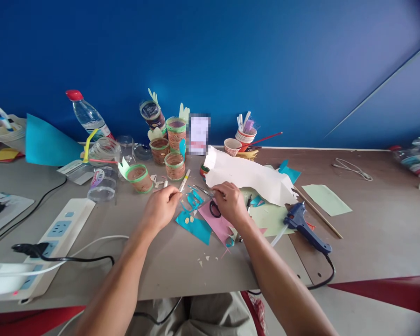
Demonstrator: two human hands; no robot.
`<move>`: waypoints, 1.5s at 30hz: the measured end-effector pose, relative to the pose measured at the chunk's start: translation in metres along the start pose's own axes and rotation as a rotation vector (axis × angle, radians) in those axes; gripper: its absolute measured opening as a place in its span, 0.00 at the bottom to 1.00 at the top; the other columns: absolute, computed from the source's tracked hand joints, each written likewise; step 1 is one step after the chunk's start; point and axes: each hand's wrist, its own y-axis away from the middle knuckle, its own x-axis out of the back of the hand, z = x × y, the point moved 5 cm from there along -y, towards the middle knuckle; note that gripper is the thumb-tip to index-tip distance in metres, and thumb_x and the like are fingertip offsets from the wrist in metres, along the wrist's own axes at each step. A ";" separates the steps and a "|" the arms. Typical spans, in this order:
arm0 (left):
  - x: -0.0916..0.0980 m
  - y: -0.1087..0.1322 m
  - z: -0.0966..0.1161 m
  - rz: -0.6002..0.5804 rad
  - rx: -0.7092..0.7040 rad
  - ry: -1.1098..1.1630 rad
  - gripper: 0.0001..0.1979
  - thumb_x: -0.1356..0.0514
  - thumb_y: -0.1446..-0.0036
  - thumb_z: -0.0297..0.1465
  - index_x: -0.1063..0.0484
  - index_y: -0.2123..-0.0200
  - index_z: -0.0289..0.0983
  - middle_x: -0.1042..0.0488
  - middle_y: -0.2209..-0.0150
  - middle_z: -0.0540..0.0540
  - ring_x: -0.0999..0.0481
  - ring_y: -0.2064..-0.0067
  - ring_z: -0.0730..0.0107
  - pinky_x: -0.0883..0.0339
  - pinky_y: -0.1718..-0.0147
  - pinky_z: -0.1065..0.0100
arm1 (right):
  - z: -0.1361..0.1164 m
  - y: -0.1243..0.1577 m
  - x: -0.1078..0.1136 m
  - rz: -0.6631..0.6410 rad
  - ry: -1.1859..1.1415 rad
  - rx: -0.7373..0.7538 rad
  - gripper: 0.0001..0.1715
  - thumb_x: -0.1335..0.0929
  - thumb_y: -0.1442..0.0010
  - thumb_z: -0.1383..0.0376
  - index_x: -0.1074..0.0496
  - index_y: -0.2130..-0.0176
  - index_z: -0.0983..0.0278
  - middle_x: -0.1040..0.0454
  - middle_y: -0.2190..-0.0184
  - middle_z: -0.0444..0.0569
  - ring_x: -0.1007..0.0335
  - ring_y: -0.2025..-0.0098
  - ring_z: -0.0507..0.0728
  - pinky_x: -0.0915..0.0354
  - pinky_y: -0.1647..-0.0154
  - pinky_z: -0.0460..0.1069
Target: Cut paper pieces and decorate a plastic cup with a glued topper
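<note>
We see two hands over the middle of the worktop (161,273), held apart from each other. The left hand (162,205) has its fingers curled with the tips drawn together, just beside a white marker (185,180); we cannot tell whether it pinches anything. The right hand (230,201) is curled too, its fingertips close by the scissors (215,209) (we make out a dark handle loop and part of the blades), and whether it grips them we cannot tell.

Between the hands lie curled blue scraps (195,199). Nearer to us is blue paper (200,229) bearing two small pale discs (191,219), and beside it pink paper (214,225), partly beneath the scissors. Beyond the right hand stretches a white sheet (252,173) with an uneven edge. To its right we find a blue glue gun (307,229) and a wooden stick (320,214). Past the left hand stand brown cups (175,167) with green rims, and a power strip (77,211) lies at the left.
</note>
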 end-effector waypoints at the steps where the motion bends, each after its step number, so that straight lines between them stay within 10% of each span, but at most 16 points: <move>1: 0.004 -0.001 -0.001 0.061 -0.004 0.041 0.10 0.47 0.44 0.37 0.33 0.74 0.39 0.32 0.78 0.52 0.34 0.75 0.71 0.43 0.73 0.71 | 0.003 -0.001 0.001 0.015 -0.010 -0.010 0.15 0.37 0.43 0.73 0.22 0.66 0.64 0.22 0.67 0.51 0.29 0.63 0.58 0.36 0.59 0.51; 16: 0.025 -0.014 -0.041 0.489 0.039 0.353 0.12 0.48 0.42 0.36 0.28 0.65 0.36 0.32 0.77 0.51 0.32 0.74 0.71 0.37 0.71 0.70 | -0.009 0.001 -0.003 0.003 -0.040 0.042 0.13 0.37 0.41 0.71 0.23 0.65 0.64 0.23 0.67 0.52 0.28 0.63 0.58 0.34 0.60 0.51; 33: 0.028 -0.016 -0.038 0.512 -0.024 0.572 0.10 0.52 0.55 0.23 0.34 0.72 0.38 0.35 0.77 0.53 0.35 0.77 0.75 0.39 0.74 0.72 | -0.061 -0.017 -0.035 -0.467 0.302 0.086 0.15 0.37 0.38 0.68 0.24 0.55 0.61 0.23 0.58 0.52 0.26 0.57 0.58 0.36 0.57 0.50; 45: 0.015 -0.008 -0.022 0.359 -0.094 0.534 0.10 0.52 0.49 0.26 0.32 0.70 0.38 0.33 0.76 0.52 0.35 0.76 0.75 0.41 0.75 0.72 | -0.033 -0.018 -0.011 -0.389 0.235 0.001 0.12 0.37 0.38 0.69 0.24 0.62 0.62 0.21 0.61 0.50 0.26 0.61 0.56 0.36 0.60 0.47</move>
